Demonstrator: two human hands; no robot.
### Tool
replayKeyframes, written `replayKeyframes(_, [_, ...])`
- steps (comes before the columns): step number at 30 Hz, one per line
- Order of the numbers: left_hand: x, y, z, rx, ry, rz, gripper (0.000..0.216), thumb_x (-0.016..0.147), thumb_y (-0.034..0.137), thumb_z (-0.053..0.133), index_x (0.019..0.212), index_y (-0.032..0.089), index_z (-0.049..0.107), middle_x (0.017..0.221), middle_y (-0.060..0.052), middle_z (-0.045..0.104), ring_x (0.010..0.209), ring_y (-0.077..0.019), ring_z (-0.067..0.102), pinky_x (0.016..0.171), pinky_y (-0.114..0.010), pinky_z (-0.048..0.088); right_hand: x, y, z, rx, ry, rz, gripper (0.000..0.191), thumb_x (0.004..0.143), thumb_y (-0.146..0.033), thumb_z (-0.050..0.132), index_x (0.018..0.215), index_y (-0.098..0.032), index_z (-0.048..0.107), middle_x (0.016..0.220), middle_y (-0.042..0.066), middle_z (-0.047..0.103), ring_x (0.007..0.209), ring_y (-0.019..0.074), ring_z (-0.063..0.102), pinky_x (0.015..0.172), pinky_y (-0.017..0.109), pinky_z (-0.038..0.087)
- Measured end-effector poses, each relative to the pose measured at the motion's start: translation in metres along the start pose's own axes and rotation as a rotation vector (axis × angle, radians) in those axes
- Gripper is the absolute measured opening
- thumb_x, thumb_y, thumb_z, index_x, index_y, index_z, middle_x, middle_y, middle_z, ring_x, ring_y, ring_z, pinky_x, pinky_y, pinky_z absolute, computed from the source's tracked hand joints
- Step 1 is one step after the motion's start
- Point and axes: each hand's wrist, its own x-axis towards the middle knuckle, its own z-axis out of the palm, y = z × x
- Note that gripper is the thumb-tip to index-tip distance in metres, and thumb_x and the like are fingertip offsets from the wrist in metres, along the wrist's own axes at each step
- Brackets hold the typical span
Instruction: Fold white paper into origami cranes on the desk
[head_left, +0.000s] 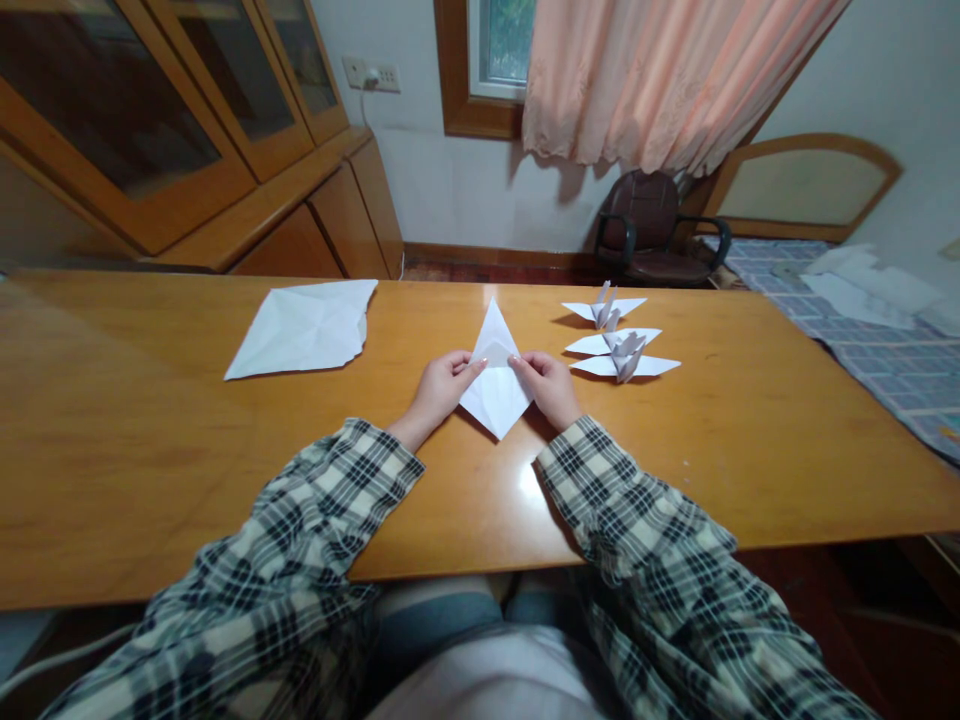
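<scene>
A white sheet of folded paper [496, 395], diamond-shaped with a tall point facing away from me, is between my hands over the middle of the table. My left hand [444, 385] pinches its left edge, thumb on top. On the opposite edge, my right hand [549, 382] pinches it the same way. A greyer band crosses the paper between my thumbs. Fingers under the paper are hidden. Close to my right hand stand several white paper cranes [626, 358] with their wings spread.
Creased white paper [304, 328] lies flat at the left on the wooden table [750, 440]. Beyond the far edge are a brown armchair [649, 225], a wooden cabinet [300, 240] at left and a bed [840, 310] at right.
</scene>
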Motion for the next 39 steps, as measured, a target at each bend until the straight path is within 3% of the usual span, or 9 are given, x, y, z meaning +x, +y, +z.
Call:
replayKeyframes(7, [-0.001, 0.004, -0.001, 0.061, 0.017, 0.042, 0.048, 0.08, 0.063, 0.061, 0.068, 0.016, 0.064, 0.061, 0.0, 0.061, 0.057, -0.0139, 0.051, 0.05, -0.024, 0.037, 0.001, 0.001, 0.0, -0.055, 0.028, -0.071, 0.036, 0.079, -0.056, 0.063, 0.068, -0.021, 0.065, 0.064, -0.001, 0.06, 0.064, 0.0151, 0.052, 0.059, 0.028, 0.039])
replayKeyframes(13, [-0.002, 0.004, -0.002, 0.103, -0.026, 0.053, 0.045, 0.081, 0.06, 0.063, 0.069, 0.017, 0.064, 0.061, 0.001, 0.059, 0.057, -0.0137, 0.05, 0.052, -0.024, 0.036, 0.0, -0.001, -0.001, -0.044, 0.027, -0.084, 0.038, 0.079, -0.057, 0.064, 0.068, -0.021, 0.063, 0.065, 0.0, 0.06, 0.064, 0.0154, 0.052, 0.06, 0.028, 0.039])
replayKeyframes(22, [-0.001, 0.006, -0.004, 0.221, 0.055, 0.103, 0.041, 0.085, 0.053, 0.057, 0.063, 0.018, 0.055, 0.056, 0.003, 0.046, 0.054, -0.0123, 0.04, 0.051, -0.026, 0.028, -0.003, -0.006, -0.001, -0.069, 0.039, -0.085, 0.041, 0.078, -0.06, 0.065, 0.072, -0.02, 0.066, 0.066, 0.001, 0.061, 0.063, 0.0154, 0.051, 0.06, 0.029, 0.039])
replayKeyframes(29, [-0.001, 0.005, -0.004, 0.258, 0.028, 0.135, 0.038, 0.085, 0.05, 0.056, 0.067, 0.017, 0.057, 0.061, 0.003, 0.051, 0.059, -0.0125, 0.045, 0.054, -0.024, 0.033, -0.002, -0.004, -0.003, -0.193, 0.043, -0.114, 0.04, 0.081, -0.056, 0.062, 0.071, -0.018, 0.067, 0.064, 0.0, 0.062, 0.062, 0.0147, 0.053, 0.059, 0.028, 0.038])
replayKeyframes(34, [0.003, 0.0, -0.008, 0.25, 0.07, 0.12, 0.034, 0.086, 0.048, 0.055, 0.077, 0.016, 0.063, 0.068, 0.0, 0.061, 0.063, -0.0139, 0.052, 0.054, -0.023, 0.037, 0.0, 0.001, -0.005, -0.145, 0.069, -0.147, 0.035, 0.088, -0.048, 0.055, 0.086, -0.018, 0.073, 0.085, 0.006, 0.073, 0.079, 0.0197, 0.064, 0.072, 0.032, 0.047])
replayKeyframes(37, [0.007, -0.003, -0.012, 0.193, 0.125, 0.081, 0.033, 0.084, 0.047, 0.057, 0.079, 0.016, 0.064, 0.068, 0.0, 0.062, 0.061, -0.0137, 0.053, 0.053, -0.022, 0.036, 0.002, 0.004, -0.005, -0.093, 0.098, -0.211, 0.032, 0.09, -0.042, 0.052, 0.099, -0.02, 0.072, 0.102, 0.008, 0.074, 0.095, 0.0214, 0.066, 0.086, 0.036, 0.05])
replayKeyframes(39, [0.01, -0.005, -0.015, 0.13, 0.149, 0.052, 0.033, 0.083, 0.048, 0.058, 0.08, 0.016, 0.064, 0.067, -0.001, 0.063, 0.06, -0.0134, 0.052, 0.051, -0.022, 0.036, 0.003, 0.005, -0.006, -0.078, 0.096, -0.238, 0.029, 0.091, -0.038, 0.051, 0.103, -0.02, 0.071, 0.103, 0.008, 0.073, 0.095, 0.021, 0.065, 0.088, 0.037, 0.051])
